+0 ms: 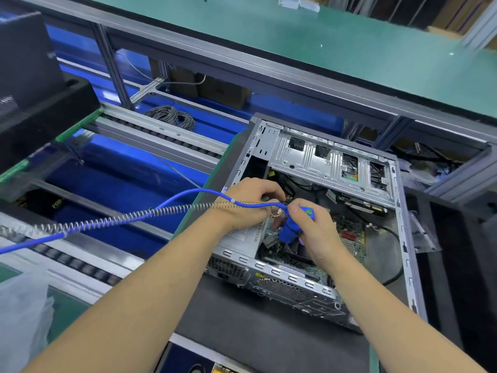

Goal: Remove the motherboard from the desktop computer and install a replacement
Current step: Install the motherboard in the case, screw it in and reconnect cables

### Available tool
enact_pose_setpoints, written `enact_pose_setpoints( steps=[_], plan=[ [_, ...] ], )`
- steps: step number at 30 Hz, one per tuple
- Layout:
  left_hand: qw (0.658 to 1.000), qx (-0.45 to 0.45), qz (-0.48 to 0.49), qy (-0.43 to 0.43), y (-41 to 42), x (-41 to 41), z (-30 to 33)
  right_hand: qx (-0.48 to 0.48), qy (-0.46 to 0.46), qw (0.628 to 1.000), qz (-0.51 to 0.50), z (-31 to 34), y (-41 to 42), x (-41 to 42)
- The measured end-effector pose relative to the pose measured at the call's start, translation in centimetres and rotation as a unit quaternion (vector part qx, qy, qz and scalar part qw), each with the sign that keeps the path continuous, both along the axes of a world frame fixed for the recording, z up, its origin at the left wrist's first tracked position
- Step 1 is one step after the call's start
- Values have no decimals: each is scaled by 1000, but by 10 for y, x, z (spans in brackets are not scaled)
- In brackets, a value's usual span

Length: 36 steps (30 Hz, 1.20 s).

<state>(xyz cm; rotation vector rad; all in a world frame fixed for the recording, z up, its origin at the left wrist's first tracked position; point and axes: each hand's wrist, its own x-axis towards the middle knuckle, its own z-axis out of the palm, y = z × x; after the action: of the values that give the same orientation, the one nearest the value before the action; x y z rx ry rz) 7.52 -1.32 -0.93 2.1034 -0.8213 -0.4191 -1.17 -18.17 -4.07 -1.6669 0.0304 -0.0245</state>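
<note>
An open desktop computer case (403, 238) lies on its side on a dark mat. Inside it sits a green motherboard (352, 238), partly hidden by my hands. My right hand (314, 232) grips a blue electric screwdriver (291, 227) with a green button, held upright over the board. My left hand (252, 203) has its fingers curled near the top of the tool, at the inner left of the case; what the fingertips hold is hidden. A blue cable with a coiled spring (134, 216) runs from the screwdriver to the left.
A silver drive cage (322, 160) spans the case's far side. The power supply (236, 246) fills its near left corner. A black cable (392, 238) loops over the case floor. A conveyor with rollers (166, 135) runs at left, and a green bench (322, 41) lies behind.
</note>
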Motion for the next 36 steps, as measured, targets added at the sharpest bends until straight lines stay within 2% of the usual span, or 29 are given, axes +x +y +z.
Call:
enact_pose_setpoints(
  steps=[3,7,11,20,24,27,30,33,36],
  plan=[
    [1000,2,-3,-2,0,0,0,15,-5,1000,3,0,1,-1],
    [999,-14,16,40,-2,-4,2,66,-6,998,-9,-1,1,-2],
    [997,-26,21,64,-1,-5,1,34,4,999,-10,-2,3,-1],
    [1000,9,-4,-3,-2,-2,4,91,14,996,-5,1,8,5],
    [999,35,29,-2,-3,0,2,88,13,996,25,2,4,6],
    [999,27,32,7,-4,-1,-1,132,50,989,-54,7,0,11],
    [999,18,27,0,-4,-1,-1,73,43,989,-122,2,-6,12],
    [1000,18,12,-11,-2,0,0,34,51,994,-90,0,-6,6],
    [1000,19,12,-5,-2,0,2,63,53,995,-55,1,-1,4]
  ],
)
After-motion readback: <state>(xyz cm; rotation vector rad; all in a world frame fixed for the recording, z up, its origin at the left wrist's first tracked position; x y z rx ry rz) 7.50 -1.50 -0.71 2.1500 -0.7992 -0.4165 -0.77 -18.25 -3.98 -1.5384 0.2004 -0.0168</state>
